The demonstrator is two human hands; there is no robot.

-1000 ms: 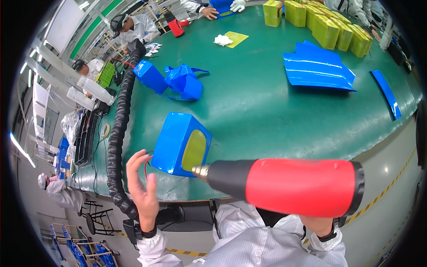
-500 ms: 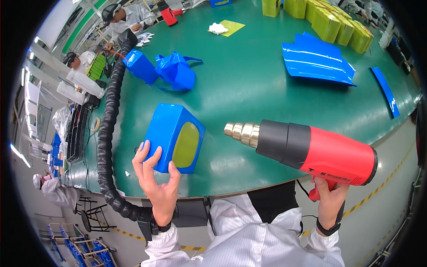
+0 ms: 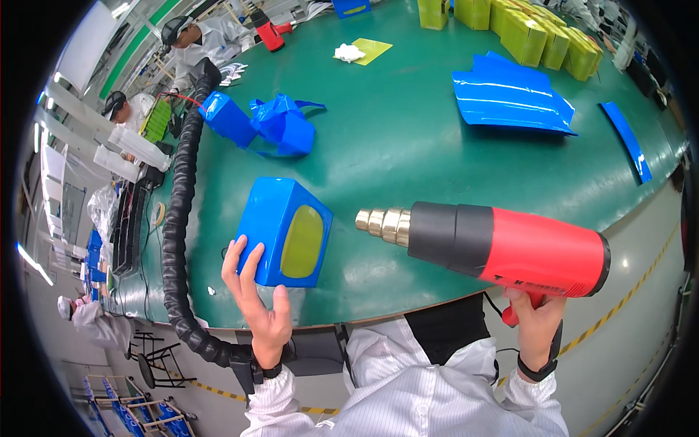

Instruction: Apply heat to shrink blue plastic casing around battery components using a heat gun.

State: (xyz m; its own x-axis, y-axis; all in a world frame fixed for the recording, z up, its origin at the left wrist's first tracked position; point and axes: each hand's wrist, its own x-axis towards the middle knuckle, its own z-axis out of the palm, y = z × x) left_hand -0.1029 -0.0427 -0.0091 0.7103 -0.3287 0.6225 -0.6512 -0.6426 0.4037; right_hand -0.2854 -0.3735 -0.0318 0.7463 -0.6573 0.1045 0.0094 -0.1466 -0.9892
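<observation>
A box-shaped pack in glossy blue wrap rests on the green table in front of me, a yellow-green end panel showing through the opening in its wrap. My left hand is open against it: spread fingertips touch its left side, and the thumb lies at its near lower edge. My right hand is closed around the handle of a red and black heat gun. The gun's stepped metal nozzle points left at the panel end, a short gap away from the pack.
Farther back lie another blue-wrapped pack and crumpled blue film. A black ribbed hose runs along the left. To the right are a blue sheet, a blue strip and several yellow-green boxes. Other people work at the far left.
The heat gun's nozzle has come slightly left, closer to the pack. My left thumb has slipped down from the pack's face to its near edge. The view has tilted a little.
</observation>
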